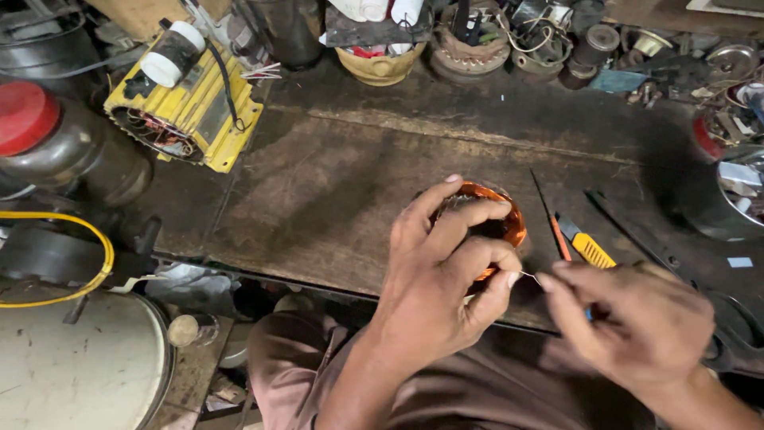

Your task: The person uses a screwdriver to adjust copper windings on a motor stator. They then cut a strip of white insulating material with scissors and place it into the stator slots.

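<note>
Nearest, right hand (637, 326) pinched narrow on a thin wire (532, 276), thumb and forefinger closed at its end. Just beside, left hand (446, 279) wrapped around a copper coil (505, 219), fingers curled over its rim, forefinger and thumb nipping the same wire. Coil resting on the dark wooden workbench (334, 175), near its front edge. Right of the coil, a yellow utility knife (585, 245) and a slim orange-tipped tool (557, 235) lying side by side. Farther back left, a yellow motor housing (187, 107); beyond, a cluttered row of parts.
</note>
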